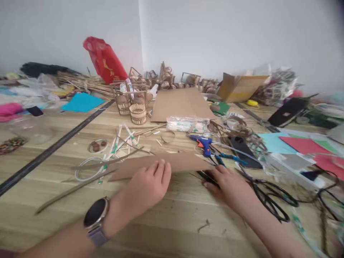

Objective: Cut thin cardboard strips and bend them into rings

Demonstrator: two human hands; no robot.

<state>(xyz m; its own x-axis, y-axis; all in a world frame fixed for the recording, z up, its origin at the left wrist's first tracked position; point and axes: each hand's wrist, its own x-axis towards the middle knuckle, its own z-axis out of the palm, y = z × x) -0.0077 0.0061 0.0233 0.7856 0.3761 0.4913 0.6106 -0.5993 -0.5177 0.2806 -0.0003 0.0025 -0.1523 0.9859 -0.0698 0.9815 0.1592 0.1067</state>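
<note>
My left hand (146,186), with a dark watch (96,212) on its wrist, lies palm down with fingers stretched flat on the near edge of a long brown cardboard strip (185,162) on the wooden floor. My right hand (229,184) rests beside the strip's right end, its fingers curled over a small dark object (205,175) that I cannot make out. A blue glue gun (202,141) lies just beyond the strip.
Black scissors (271,199) lie right of my right hand. Small woven baskets (137,114), a flat cardboard sheet (180,104), a packet of sticks (185,124), loose sticks (122,139), coloured paper (303,145), a red bag (106,61) and a long black bar (51,150) crowd the floor.
</note>
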